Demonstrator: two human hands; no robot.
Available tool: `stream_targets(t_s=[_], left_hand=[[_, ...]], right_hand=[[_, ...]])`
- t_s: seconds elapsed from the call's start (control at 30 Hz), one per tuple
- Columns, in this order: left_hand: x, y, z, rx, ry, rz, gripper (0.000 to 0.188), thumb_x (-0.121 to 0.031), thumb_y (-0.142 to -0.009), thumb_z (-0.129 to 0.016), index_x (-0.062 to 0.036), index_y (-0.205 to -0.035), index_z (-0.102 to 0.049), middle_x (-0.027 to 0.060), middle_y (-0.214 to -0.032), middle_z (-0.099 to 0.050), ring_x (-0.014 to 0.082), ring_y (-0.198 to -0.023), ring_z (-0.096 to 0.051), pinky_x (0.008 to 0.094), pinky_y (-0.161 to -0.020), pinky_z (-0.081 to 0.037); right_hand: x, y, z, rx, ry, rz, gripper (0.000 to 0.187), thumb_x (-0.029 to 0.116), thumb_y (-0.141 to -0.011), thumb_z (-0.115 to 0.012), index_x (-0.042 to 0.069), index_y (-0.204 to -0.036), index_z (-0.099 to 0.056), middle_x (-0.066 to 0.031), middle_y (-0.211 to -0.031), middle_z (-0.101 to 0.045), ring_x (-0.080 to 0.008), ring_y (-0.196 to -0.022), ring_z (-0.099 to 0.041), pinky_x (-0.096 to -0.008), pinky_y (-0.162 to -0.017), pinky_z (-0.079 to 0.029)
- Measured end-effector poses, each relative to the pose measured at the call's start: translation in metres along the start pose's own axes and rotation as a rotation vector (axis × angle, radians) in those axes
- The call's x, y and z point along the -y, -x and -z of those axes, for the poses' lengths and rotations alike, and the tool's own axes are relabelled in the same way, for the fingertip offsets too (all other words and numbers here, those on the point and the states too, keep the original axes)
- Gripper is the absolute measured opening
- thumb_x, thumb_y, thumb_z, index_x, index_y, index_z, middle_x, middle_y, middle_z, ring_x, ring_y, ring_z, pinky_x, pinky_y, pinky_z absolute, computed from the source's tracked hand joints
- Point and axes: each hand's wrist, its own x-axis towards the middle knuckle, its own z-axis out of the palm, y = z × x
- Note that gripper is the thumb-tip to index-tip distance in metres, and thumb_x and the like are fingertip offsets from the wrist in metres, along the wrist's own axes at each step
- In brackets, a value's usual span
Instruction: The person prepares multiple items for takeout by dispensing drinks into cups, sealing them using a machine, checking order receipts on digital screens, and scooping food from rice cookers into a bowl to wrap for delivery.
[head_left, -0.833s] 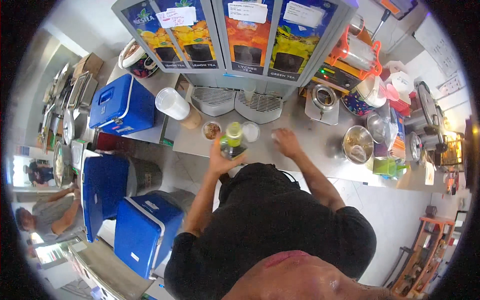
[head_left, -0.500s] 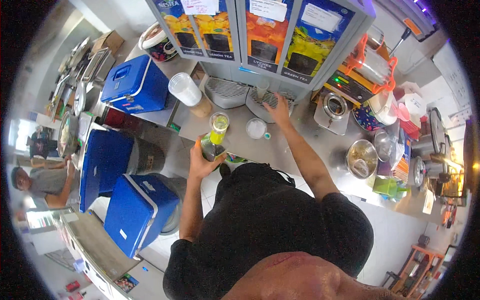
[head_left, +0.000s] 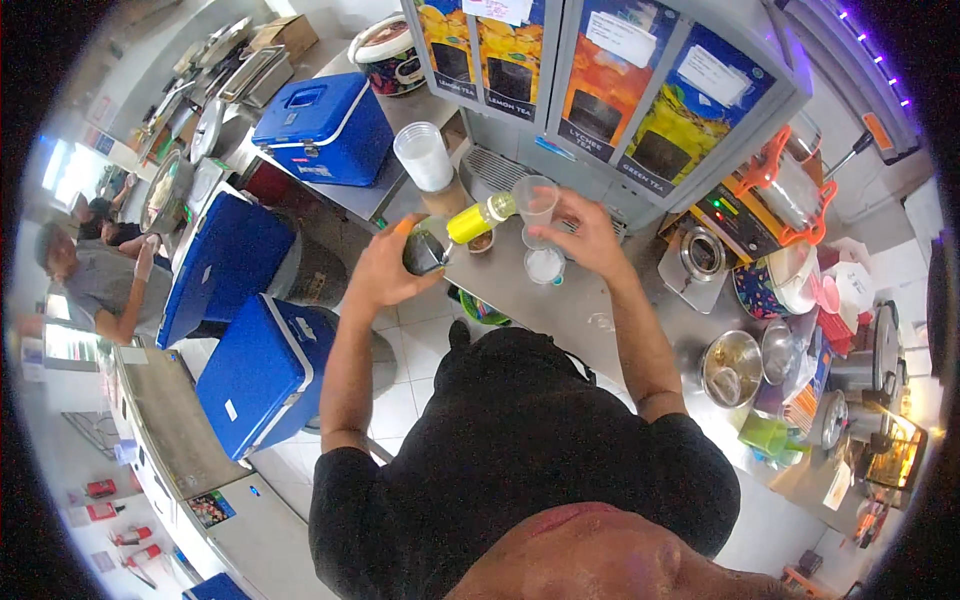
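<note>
One tilted bottle (head_left: pixel 466 226) gripped in your left hand (head_left: pixel 380 266), clear cup (head_left: pixel 538 200) grasped in your right hand (head_left: pixel 592 240), above bench (head_left: pixel 578 315).

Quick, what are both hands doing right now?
Left hand: closed around a bottle with a yellow-green neck, tipped toward the cup.
Right hand: closed around a clear cup.

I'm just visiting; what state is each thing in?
Clear plastic cup: open, held in right hand
Bottle: tipped toward that cup, held in left hand
White-filled cup: standing on counter
Cup stack: standing
Small blue cooler: lid shut
Steel bowl: something inside
Cup sealer: indicator lights lit
</note>
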Motion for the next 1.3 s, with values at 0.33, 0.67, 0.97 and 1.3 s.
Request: stream_targets(t_s=[0.33, 0.67, 0.97, 1.3], left_hand=[[-0.040, -0.016, 0.063, 0.135, -0.279, -0.068, 0.078, -0.029, -0.063, -0.079, -0.0081, -0.133, -0.052, 0.0223, -0.118, -0.064, 0.0419, -0.109, -0.061, 0.0477, -0.091, -0.051], [-0.067, -0.022, 0.091, 0.332, -0.368, 0.014, 0.082, -0.029, -0.063, -0.079, -0.0088, -0.136, -0.050, 0.0204, -0.127, -0.061, 0.0395, -0.117, -0.058, 0.0459, -0.100, -0.048], [-0.078, -0.029, 0.102, 0.424, -0.364, 0.077, 0.082, -0.027, -0.062, -0.079, -0.0101, -0.136, -0.050, 0.0213, -0.127, -0.061, 0.0390, -0.119, -0.058, 0.0455, -0.102, -0.047], [-0.072, -0.022, 0.102, 0.350, -0.388, 0.047, 0.081, -0.027, -0.062, -0.079, -0.0126, -0.136, -0.050, 0.0183, -0.128, -0.060, 0.0383, -0.119, -0.057, 0.0460, -0.102, -0.047]], right_hand=[[0.036, 0.012, 0.019, 0.057, 0.174, 0.021, 0.054, 0.009, -0.078, -0.082, 0.002, -0.127, -0.062, -0.0099, -0.104, -0.073, -0.0188, -0.094, -0.071, -0.0328, -0.087, -0.056], [0.027, 0.023, 0.017, 0.078, 0.191, 0.018, 0.059, 0.019, -0.078, -0.083, 0.007, -0.131, -0.061, -0.0082, -0.107, -0.072, -0.0145, -0.074, -0.062, -0.0331, -0.083, -0.057], [0.029, 0.024, 0.013, 0.069, 0.153, 0.022, 0.058, 0.018, -0.077, -0.084, 0.007, -0.130, -0.061, -0.0075, -0.105, -0.072, -0.0136, -0.072, -0.059, -0.0309, -0.080, -0.057], [0.031, 0.022, 0.011, 0.064, 0.160, 0.039, 0.058, 0.016, -0.077, -0.084, 0.007, -0.129, -0.062, -0.0079, -0.107, -0.072, -0.0140, -0.077, -0.063, -0.0304, -0.078, -0.056]])
